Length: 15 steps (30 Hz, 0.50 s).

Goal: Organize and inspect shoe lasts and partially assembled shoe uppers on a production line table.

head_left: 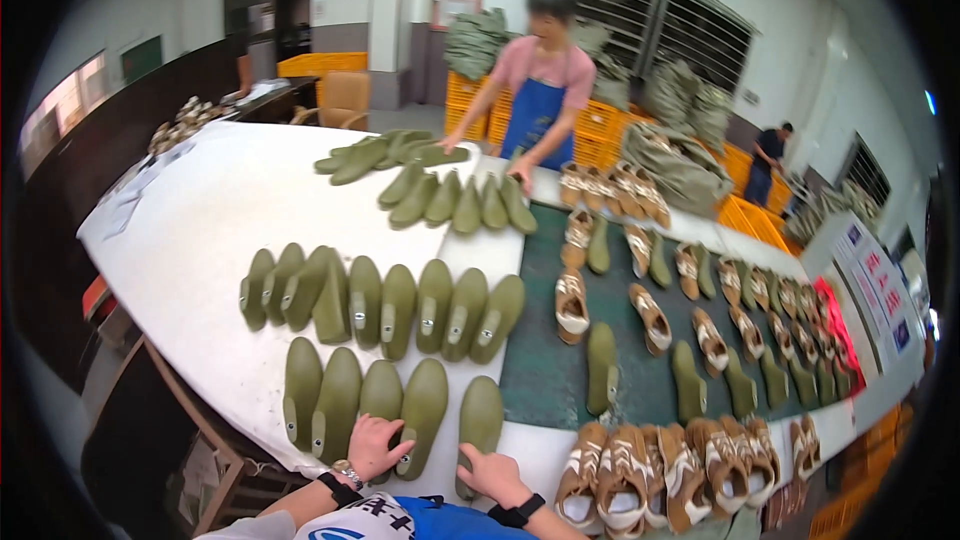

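Green shoe lasts lie in rows on the white tabletop. In the nearest row, my left hand [375, 448] is closed at the heel end of a green shoe last [425, 400], with its fingertips against that last's left side. Part of the neighbouring last [380, 400] is behind this hand. My right hand [495, 475] grips the lower end of another shoe last [481, 415], which lies slightly apart at the row's right end. Its thumb shows on the left edge; the other fingers are mostly hidden.
Beyond the near row stands a second row of lasts [399, 310]. Brown-and-white shoes [625, 475] crowd the near right edge. More shoes and lasts cover the green mat [545, 370]. Across the table, a person in a blue apron [540, 125] handles lasts. Orange crates [600, 125] stand behind.
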Tool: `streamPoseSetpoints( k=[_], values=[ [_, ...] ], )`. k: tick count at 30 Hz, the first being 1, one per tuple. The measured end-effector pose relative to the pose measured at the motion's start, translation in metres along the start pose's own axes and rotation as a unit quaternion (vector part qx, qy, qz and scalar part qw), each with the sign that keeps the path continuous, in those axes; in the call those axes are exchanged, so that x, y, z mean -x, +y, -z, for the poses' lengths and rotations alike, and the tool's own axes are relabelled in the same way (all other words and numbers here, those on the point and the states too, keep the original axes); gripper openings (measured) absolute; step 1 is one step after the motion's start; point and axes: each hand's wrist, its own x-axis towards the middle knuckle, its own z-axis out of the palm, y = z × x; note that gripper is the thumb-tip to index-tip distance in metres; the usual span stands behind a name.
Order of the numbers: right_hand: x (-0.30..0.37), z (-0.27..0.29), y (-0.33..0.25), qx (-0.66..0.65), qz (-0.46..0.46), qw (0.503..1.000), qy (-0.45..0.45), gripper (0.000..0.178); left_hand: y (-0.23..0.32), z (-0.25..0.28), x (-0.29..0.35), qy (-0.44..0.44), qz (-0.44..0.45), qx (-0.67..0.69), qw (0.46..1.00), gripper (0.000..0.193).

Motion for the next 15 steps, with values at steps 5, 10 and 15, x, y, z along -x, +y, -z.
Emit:
streamPoseSetpoints(
  k=[5, 10, 15],
  values=[
    [0.000, -0.004, 0.000, -0.001, 0.042, 0.999, 0.010, 0.038, 0.001, 0.006, 0.012, 0.003, 0.027, -0.002, 1.000, 0.042],
    [-0.002, -0.003, 0.001, -0.003, 0.053, 0.998, 0.033, 0.037, 0.001, 0.009, 0.006, -0.027, 0.044, 0.001, 0.999, 0.042],
    [-0.006, -0.003, 0.002, -0.010, 0.057, 0.998, 0.039, 0.037, 0.000, 0.009, 0.001, -0.025, 0.041, 0.000, 0.999, 0.040]
  ],
)
